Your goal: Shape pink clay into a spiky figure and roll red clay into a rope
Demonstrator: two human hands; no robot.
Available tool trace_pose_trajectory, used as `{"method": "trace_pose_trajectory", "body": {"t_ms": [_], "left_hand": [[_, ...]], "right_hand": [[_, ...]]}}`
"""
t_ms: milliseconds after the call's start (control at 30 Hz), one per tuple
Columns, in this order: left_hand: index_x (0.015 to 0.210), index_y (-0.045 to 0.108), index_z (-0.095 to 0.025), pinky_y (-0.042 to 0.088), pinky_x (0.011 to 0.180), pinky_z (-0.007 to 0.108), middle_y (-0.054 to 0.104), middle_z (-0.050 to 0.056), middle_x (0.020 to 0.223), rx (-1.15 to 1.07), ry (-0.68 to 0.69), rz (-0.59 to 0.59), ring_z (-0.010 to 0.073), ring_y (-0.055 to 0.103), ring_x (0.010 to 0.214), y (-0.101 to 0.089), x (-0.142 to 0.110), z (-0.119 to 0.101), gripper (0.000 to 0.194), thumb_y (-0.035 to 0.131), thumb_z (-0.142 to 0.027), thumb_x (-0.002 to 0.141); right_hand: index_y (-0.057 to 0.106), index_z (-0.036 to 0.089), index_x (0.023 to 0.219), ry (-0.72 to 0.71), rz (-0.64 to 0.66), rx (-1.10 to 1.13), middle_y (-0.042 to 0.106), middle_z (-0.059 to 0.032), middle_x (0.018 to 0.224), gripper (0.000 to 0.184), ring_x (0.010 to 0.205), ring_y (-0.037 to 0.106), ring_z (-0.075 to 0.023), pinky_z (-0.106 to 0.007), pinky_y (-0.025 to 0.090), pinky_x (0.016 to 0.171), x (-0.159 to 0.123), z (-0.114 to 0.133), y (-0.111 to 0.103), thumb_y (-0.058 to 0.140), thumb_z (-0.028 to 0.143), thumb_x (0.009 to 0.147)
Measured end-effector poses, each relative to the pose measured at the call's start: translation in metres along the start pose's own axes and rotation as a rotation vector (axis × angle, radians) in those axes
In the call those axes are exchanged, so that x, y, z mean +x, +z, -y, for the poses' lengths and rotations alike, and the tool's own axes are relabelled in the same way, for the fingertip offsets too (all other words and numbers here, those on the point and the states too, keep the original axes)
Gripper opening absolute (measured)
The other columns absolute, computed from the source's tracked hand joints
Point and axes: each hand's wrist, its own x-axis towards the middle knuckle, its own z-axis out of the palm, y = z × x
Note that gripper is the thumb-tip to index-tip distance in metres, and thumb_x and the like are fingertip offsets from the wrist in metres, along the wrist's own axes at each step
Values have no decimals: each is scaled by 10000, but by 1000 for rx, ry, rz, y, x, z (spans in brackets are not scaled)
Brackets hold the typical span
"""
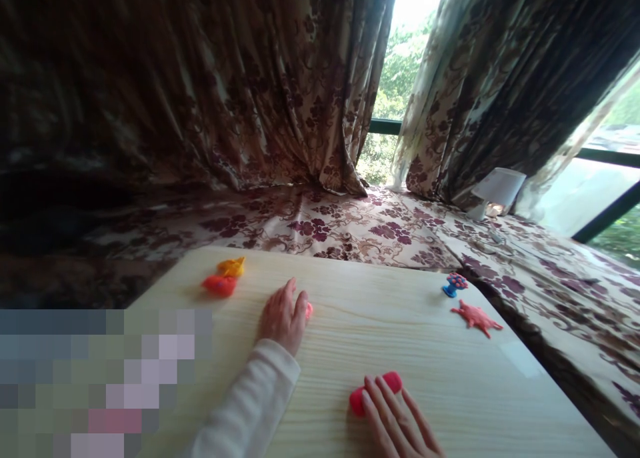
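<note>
My right hand (400, 415) lies over a bright pink-red roll of modelling clay (392, 381), its fingers stretched flat across the middle. Both rounded ends of the roll show; the thumb is hidden. Farther up the table is my left hand (283, 318), in a white sleeve, palm down with a gap between thumb and index finger. A small light pink lump (309, 310) pokes out beside its thumb, mostly covered, so I cannot tell its full shape. Beyond this hand, at the far left, an orange-red clay piece (220, 285) touches a yellow one (231, 267).
On the right of the pale wooden table (340, 338) stand a blue clay piece with pink dots (455, 285) and a flat pink clay figure (477, 317). Flowered fabric (320, 221) surrounds the far side. A white lamp (500, 186) stands beyond. The lower left is pixelated.
</note>
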Motion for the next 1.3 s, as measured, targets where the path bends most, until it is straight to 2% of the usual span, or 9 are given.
{"method": "trace_pose_trajectory", "body": {"t_ms": [100, 233, 367, 500, 700, 800, 900, 1000, 1300], "left_hand": [[1208, 493, -140, 432, 929, 451, 635, 144, 1098, -6, -2, 2, 263, 564, 1055, -1, 0, -1, 402, 372, -354, 890], [1203, 486, -132, 438, 909, 466, 626, 118, 1091, -6, 2, -1, 241, 573, 1045, -2, 0, -1, 371, 422, -331, 897], [1184, 496, -153, 457, 881, 469, 615, 87, 1085, -6, 6, -9, 228, 582, 1019, -2, 0, 0, 336, 467, -317, 891], [1173, 506, -166, 458, 880, 470, 602, 81, 1111, -11, 16, -14, 225, 578, 1017, -2, 0, 1, 321, 487, -303, 884], [1164, 513, -168, 458, 874, 466, 600, 77, 1111, -24, 15, -15, 220, 581, 1002, 0, -1, 0, 316, 493, -306, 881], [1159, 517, -172, 462, 865, 461, 597, 74, 1117, -31, 18, -18, 217, 584, 992, 0, 0, 1, 321, 499, -323, 876], [1160, 517, -160, 440, 893, 474, 601, 102, 1127, -31, 40, -27, 235, 570, 1029, -3, 1, -1, 320, 450, -322, 892], [1155, 519, -141, 354, 968, 525, 593, 158, 1160, -33, 101, -29, 272, 520, 1107, -12, -5, -11, 341, 343, -293, 906], [939, 646, -229, 203, 1036, 570, 670, 50, 918, -129, 409, 362, 257, 581, 899, -21, -40, -59, 272, 619, -193, 671]], "right_hand": [[338, 80, 1376, 12, 108, 91, 493, -131, 1344, 623, 1242, 434, -265, -403, 289, 1020, 26, -2, 0, 432, 428, 867], [397, 85, 1348, 266, 355, 291, 393, -132, 1411, 592, 1312, 333, -278, -453, 267, 1055, 101, -9, 10, 471, 389, 845], [414, 69, 1337, 332, 357, 296, 387, -158, 1411, 562, 1307, 336, -301, -487, 264, 1050, 140, -14, 20, 432, 385, 872], [406, 113, 1347, 262, 347, 295, 406, -105, 1408, 545, 1303, 349, -277, -445, 261, 1057, 96, -9, 11, 450, 360, 863], [161, 102, 1438, -36, 99, 71, 507, -106, 1332, 685, 1204, 483, -245, -358, 355, 959, 4, -7, -3, 447, 385, 884], [231, 80, 1419, 4, 195, 159, 419, -137, 1390, 696, 1255, 421, -284, -413, 359, 980, 28, -7, -4, 475, 405, 854], [370, 78, 1362, 294, 414, 375, 375, -125, 1418, 574, 1317, 320, -287, -485, 247, 1070, 86, -7, 0, 456, 343, 861], [442, 89, 1321, 372, 426, 433, 431, -125, 1387, 524, 1306, 343, -282, -493, 250, 1069, 124, -17, 4, 429, 366, 876], [637, 218, 1104, 501, 294, 573, 595, -125, 1234, 354, 1184, 488, -303, -528, 356, 965, 70, -67, -1, 506, 199, 776]]}}
